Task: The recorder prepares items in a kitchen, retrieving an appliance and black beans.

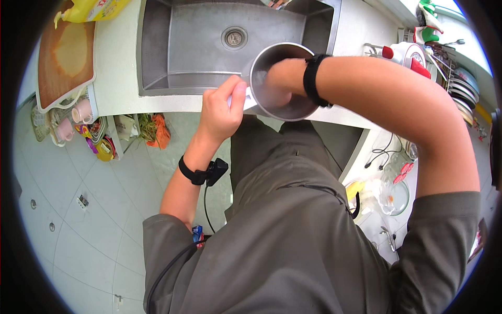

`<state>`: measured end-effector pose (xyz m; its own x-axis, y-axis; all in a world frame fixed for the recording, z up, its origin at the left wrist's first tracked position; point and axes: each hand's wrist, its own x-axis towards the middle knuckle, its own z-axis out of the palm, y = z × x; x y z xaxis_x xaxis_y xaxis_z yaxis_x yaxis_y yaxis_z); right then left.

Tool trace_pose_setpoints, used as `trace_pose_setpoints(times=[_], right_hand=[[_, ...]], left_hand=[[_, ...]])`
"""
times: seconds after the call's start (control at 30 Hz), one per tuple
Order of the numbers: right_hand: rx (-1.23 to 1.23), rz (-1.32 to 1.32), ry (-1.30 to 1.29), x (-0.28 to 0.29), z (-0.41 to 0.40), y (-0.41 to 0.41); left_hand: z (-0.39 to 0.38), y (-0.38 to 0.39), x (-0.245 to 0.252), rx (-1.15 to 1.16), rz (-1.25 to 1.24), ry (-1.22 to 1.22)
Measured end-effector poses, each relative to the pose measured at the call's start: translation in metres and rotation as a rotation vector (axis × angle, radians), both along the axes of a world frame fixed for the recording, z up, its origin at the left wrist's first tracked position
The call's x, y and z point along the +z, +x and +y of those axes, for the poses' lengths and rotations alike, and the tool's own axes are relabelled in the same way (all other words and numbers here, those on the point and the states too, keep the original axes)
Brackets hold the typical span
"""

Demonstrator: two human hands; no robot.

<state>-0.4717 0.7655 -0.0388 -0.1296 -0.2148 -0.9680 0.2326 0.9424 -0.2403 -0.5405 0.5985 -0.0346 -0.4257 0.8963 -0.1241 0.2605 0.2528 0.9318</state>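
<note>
A deep metal pot (270,55) is tipped so that its mouth faces me, over the front edge of the stainless-steel sink (196,43). My left hand (224,106) is closed around the pot's white handle (248,103). Wrist-deep inside the pot is my right hand (281,80), blurred against the inner wall. Its fingers are partly hidden, and whether they hold anything cannot be made out. Black straps circle both wrists, and the left one carries a small device (217,172) with a cable.
Left of the sink lie a brown board (66,62) and a yellow bottle (94,10). Pink mugs (81,111) stand on a side rack. To the right are a white-and-red kitchen scale (410,53) and a rack of plates (462,90). Glass jars (398,170) and a cable (382,151) lie lower right.
</note>
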Motion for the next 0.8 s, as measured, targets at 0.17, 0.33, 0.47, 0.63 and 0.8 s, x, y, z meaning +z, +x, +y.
trace_pose_setpoints(times=[0.17,0.33,0.47,0.63,0.8], right_hand=[[-0.035,0.279,0.048,-0.021,0.01,0.011],[-0.192,-0.065,-0.08,0.009,0.002,0.002],[-0.105,0.121,-0.01,0.016,0.013,0.006],[-0.252,-0.188,-0.331,-0.012,0.012,0.004],[-0.359,-0.032,-0.554,0.002,0.015,0.015]], left_hand=[[-0.002,0.002,0.0,0.013,-0.015,-0.01],[-0.002,0.009,0.0,0.025,0.017,-0.021],[0.001,0.004,0.008,0.029,-0.008,-0.064],[0.021,0.004,0.039,-0.077,0.064,-0.06],[0.025,-0.003,0.072,-0.115,0.213,-0.087]])
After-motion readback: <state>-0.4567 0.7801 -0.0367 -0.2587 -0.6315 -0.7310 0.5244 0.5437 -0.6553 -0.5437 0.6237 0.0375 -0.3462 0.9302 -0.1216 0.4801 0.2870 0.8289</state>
